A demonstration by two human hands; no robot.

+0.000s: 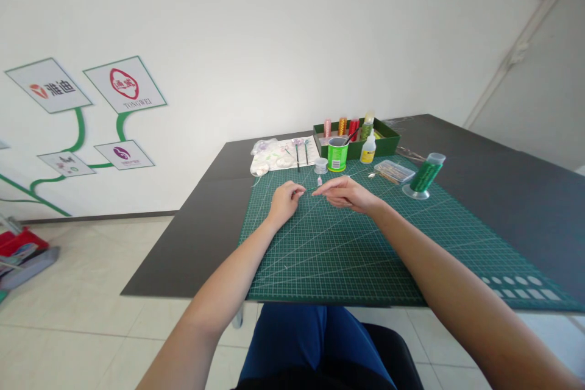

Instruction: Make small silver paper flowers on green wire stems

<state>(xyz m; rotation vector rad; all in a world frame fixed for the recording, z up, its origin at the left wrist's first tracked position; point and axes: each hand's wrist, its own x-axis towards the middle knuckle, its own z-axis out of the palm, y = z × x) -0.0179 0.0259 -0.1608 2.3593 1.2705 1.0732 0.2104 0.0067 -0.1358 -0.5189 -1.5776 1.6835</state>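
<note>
Over the green cutting mat (338,256), my left hand (286,200) is closed, thumb and forefinger pinched together at the right side. A faint thin green strand seems to run from its fingertips, too fine to make out surely. My right hand (350,195) faces it a short gap away, forefinger stretched left with the thumb close beneath and the other fingers curled. Whatever its fingertips hold is too small to name. Just beyond the fingertips stands a tiny pale vial (319,181). Behind that sits a small round clear container (320,165).
A green can (337,155) with a dark stick, a yellow-labelled glue bottle (368,149) and a green box (388,143) with thread spools stand at the back. Right lie a clear case (402,170) and a green spool (427,173). Flower pieces cover white paper (278,161).
</note>
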